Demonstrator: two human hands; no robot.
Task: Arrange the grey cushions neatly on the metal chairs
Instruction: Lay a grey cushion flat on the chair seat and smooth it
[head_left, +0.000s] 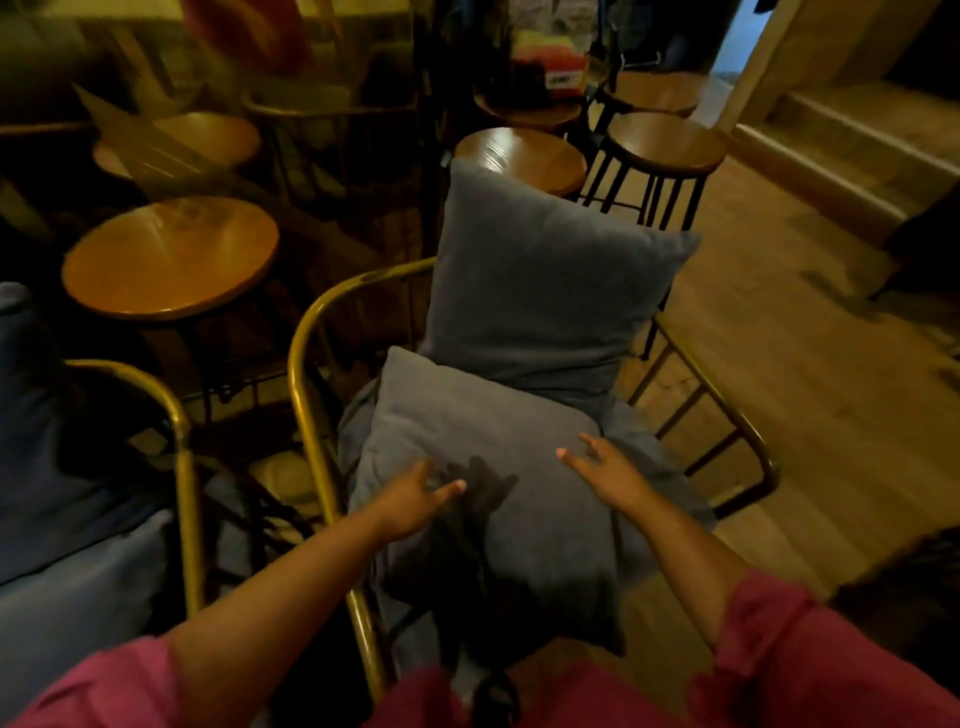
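- Pink sleeves (810, 660) fill the bottom edge of the frame; two bare forearms reach up from them toward the middle
- The left hand (410, 499) is just left of centre, fingers spread and holding nothing, low over the near grey cushion (498, 499) and casting a shadow on it; whether it touches the fabric cannot be told
- The right hand (605, 467) is right of centre, also spread and empty, over the same cushion's right part; the two hands are apart
- That cushion lies flat on the seat of the brass-coloured metal chair (306, 364) in the middle of the frame; more grey fabric shows under it
- The upright grey cushion (545, 280) stands behind it, above centre, leaning at the chair's back, its lower edge tucked behind the flat one
- At the left edge a second metal chair (179, 447) holds blue-grey cushions (67, 582)
- Further up, round wooden tables (171, 257) at the left and wooden stools (665, 143) at the upper right; wooden floor (810, 395) and a step on the right
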